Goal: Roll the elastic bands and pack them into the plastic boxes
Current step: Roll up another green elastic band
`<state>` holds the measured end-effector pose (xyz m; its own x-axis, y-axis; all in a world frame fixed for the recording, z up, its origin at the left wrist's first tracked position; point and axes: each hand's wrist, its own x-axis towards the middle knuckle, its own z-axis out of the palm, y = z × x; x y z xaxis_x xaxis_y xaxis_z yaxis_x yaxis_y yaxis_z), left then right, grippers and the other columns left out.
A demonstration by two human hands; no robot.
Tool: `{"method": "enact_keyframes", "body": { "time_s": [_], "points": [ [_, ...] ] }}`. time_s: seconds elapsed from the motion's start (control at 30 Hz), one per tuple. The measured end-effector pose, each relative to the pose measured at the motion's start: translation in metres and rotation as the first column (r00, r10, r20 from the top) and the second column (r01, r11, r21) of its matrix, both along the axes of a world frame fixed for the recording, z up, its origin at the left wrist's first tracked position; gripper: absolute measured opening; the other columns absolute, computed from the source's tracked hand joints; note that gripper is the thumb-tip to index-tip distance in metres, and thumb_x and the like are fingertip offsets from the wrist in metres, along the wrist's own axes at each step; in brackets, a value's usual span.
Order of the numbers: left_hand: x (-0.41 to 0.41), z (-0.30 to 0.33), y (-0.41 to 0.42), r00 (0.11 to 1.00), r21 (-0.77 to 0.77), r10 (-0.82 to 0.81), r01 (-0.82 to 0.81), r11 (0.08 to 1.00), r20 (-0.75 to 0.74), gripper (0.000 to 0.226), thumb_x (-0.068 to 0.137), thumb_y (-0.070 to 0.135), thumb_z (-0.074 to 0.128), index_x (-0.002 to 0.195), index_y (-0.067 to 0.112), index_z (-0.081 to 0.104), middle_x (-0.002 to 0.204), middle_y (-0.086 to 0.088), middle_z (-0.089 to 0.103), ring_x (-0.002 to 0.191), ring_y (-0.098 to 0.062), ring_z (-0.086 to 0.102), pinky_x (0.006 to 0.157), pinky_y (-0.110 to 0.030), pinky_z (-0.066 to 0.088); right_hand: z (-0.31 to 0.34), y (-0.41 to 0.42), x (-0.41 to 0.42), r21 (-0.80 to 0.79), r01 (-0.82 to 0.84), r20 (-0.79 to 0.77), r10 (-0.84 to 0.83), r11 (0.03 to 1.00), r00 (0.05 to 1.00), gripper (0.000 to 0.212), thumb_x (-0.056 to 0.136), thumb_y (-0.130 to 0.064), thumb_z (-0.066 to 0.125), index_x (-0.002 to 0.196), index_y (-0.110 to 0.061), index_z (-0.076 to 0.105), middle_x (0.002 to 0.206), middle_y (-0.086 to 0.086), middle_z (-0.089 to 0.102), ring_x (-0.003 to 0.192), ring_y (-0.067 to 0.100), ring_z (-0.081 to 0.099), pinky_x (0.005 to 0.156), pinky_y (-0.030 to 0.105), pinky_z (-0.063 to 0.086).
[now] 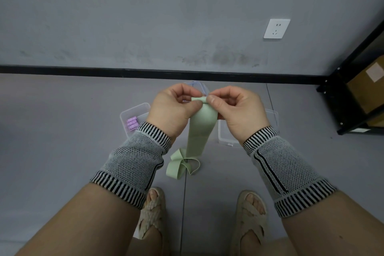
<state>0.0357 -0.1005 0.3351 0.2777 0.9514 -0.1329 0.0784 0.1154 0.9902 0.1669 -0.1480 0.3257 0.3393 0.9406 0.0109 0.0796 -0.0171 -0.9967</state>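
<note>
A pale green elastic band [199,129] hangs between my hands, its top end curled into a small roll. My left hand [172,110] and my right hand [236,110] both pinch that roll at its two sides. The band's lower end lies crumpled on the grey floor. A clear plastic box [135,111] behind my left wrist holds several purple rolled bands [131,123]. Another clear box [226,137] sits under my right hand, partly hidden. A third clear box [199,86] shows just behind my fingers.
A black skirting strip [83,68] runs along the grey wall, with a white socket [276,28] above it. A black metal shelf [340,97] with cardboard boxes stands at the right. My sandalled feet [153,212] stand below the band.
</note>
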Motion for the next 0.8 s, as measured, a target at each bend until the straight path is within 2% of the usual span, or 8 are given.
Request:
{"method": "enact_keyframes", "body": {
  "time_s": [0.07, 0.2, 0.27, 0.37, 0.5, 0.6, 0.7, 0.8],
  "points": [
    [0.001, -0.001, 0.000, 1.000, -0.031, -0.003, 0.003, 1.000, 0.022, 0.023, 0.080, -0.009, 0.063, 0.079, 0.014, 0.061, 0.075, -0.007, 0.067, 0.071, -0.021, 0.062, 0.077, -0.037, 0.053, 0.000, 0.000, 0.000, 0.004, 0.018, 0.013, -0.018, 1.000, 1.000, 0.010, 0.082, -0.007, 0.071, 0.078, -0.016, 0.067, 0.078, 0.012, 0.070, 0.070, 0.018, 0.067, 0.069, 0.033, 0.059],
    [0.000, 0.002, 0.000, 0.999, -0.144, -0.003, 0.011, 0.990, 0.054, 0.019, 0.079, -0.005, 0.066, 0.088, 0.011, 0.061, 0.076, -0.008, 0.067, 0.063, -0.013, 0.066, 0.063, -0.024, 0.057, 0.000, 0.001, 0.002, 0.010, 0.042, 0.032, -0.042, 0.999, 0.999, 0.015, 0.080, -0.003, 0.071, 0.077, -0.018, 0.066, 0.073, 0.005, 0.065, 0.073, 0.020, 0.062, 0.076, 0.040, 0.057],
    [0.000, 0.003, 0.000, 0.998, -0.162, -0.015, 0.023, 0.987, 0.054, 0.015, 0.079, -0.005, 0.066, 0.086, 0.009, 0.062, 0.073, -0.007, 0.066, 0.060, -0.011, 0.066, 0.059, -0.021, 0.055, 0.000, 0.001, 0.002, 0.016, 0.038, 0.030, -0.038, 0.999, 0.999, 0.017, 0.081, -0.002, 0.070, 0.078, -0.018, 0.065, 0.072, 0.003, 0.063, 0.071, 0.017, 0.060, 0.074, 0.037, 0.056],
    [-0.002, 0.005, 0.000, 0.994, -0.169, -0.027, 0.045, 0.985, 0.106, 0.011, 0.081, -0.004, 0.065, 0.086, 0.006, 0.062, 0.071, -0.006, 0.067, 0.062, -0.012, 0.066, 0.061, -0.021, 0.056, 0.002, 0.001, 0.001, 0.030, 0.040, 0.033, -0.041, 0.999, 0.999, 0.019, 0.081, -0.001, 0.069, 0.078, -0.018, 0.064, 0.071, 0.000, 0.061, 0.065, 0.007, 0.059, 0.065, 0.022, 0.054],
    [-0.003, 0.002, 0.000, 0.994, -0.128, 0.008, 0.006, 0.992, 0.111, 0.007, 0.084, -0.001, 0.063, 0.084, 0.007, 0.064, 0.075, -0.010, 0.067, 0.070, -0.020, 0.064, 0.071, -0.030, 0.055, 0.004, 0.000, -0.003, 0.029, 0.066, 0.012, -0.067, 0.997, 0.998, 0.020, 0.081, -0.002, 0.070, 0.085, -0.019, 0.061, 0.078, -0.001, 0.065, 0.068, 0.005, 0.063, 0.066, 0.018, 0.053],
    [-0.002, 0.002, 0.001, 0.995, -0.071, 0.037, -0.030, 0.997, 0.092, 0.013, 0.083, -0.003, 0.063, 0.083, 0.009, 0.064, 0.070, -0.007, 0.066, 0.070, -0.020, 0.063, 0.073, -0.033, 0.055, 0.002, 0.000, -0.005, -0.003, 0.143, -0.059, -0.143, 0.990, 0.988, 0.022, 0.078, -0.007, 0.075, 0.087, -0.018, 0.058, 0.082, 0.004, 0.070, 0.073, 0.012, 0.069, 0.068, 0.025, 0.057],
    [-0.002, 0.002, 0.002, 0.994, -0.036, 0.050, -0.047, 0.998, 0.092, 0.015, 0.083, -0.005, 0.062, 0.082, 0.011, 0.064, 0.061, 0.001, 0.066, 0.063, -0.012, 0.065, 0.066, -0.025, 0.057, -0.001, 0.000, -0.008, -0.021, 0.230, -0.047, -0.231, 0.973, 0.972, 0.016, 0.076, -0.011, 0.077, 0.080, -0.016, 0.062, 0.079, 0.007, 0.072, 0.074, 0.020, 0.071, 0.072, 0.037, 0.060],
    [-0.001, 0.000, 0.001, 0.995, -0.013, 0.066, -0.065, 0.998, 0.068, 0.017, 0.083, -0.004, 0.063, 0.081, 0.013, 0.064, 0.065, 0.000, 0.066, 0.065, -0.012, 0.065, 0.070, -0.028, 0.057, -0.002, 0.000, -0.012, -0.003, 0.285, -0.035, -0.285, 0.958, 0.958, 0.013, 0.076, -0.014, 0.078, 0.075, -0.019, 0.066, 0.075, 0.004, 0.071, 0.074, 0.020, 0.070, 0.074, 0.040, 0.059]
  ]
}}
